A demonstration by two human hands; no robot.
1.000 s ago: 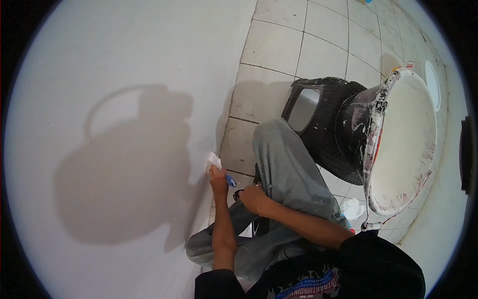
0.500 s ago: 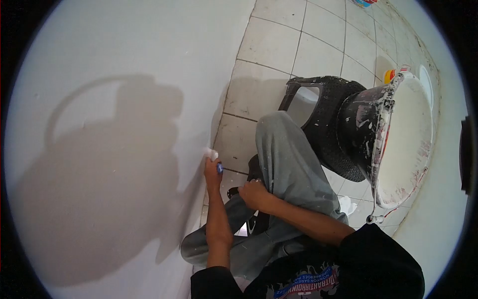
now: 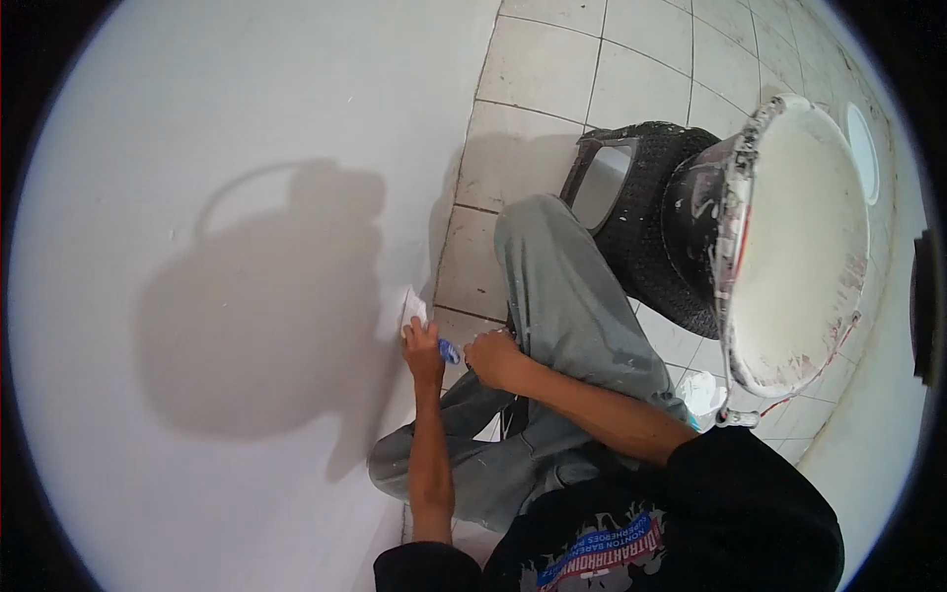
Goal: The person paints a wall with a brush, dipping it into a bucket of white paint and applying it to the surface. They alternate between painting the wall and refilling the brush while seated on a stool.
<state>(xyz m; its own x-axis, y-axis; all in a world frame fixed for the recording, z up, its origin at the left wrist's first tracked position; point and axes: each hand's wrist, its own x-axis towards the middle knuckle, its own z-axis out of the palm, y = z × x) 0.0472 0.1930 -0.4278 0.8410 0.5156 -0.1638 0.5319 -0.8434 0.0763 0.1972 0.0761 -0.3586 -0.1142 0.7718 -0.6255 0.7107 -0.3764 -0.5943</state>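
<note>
My left hand (image 3: 422, 347) is closed around a paintbrush (image 3: 414, 304) with a white head and a blue handle end. The brush head lies against the white wall (image 3: 247, 89), low down near the floor. My right hand (image 3: 495, 360) is curled shut beside my bent knee, close to the blue handle end but seemingly apart from it. What its fingers hold, if anything, is hidden. A paint-smeared bucket (image 3: 735, 227) of off-white paint (image 3: 804, 247) stands to the right on a black stool (image 3: 646, 212).
Pale floor tiles (image 3: 538, 64) run along the wall's base. A white round lid (image 3: 862, 153) leans at the far right wall. Something white (image 3: 700, 393) lies on the floor below the bucket. My grey-trousered legs (image 3: 582, 286) are folded between wall and stool.
The brush has shifted slightly and its blue handle now points more toward my right hand. My right hand is a little nearer to it. The view and the wall shadow have shifted.
</note>
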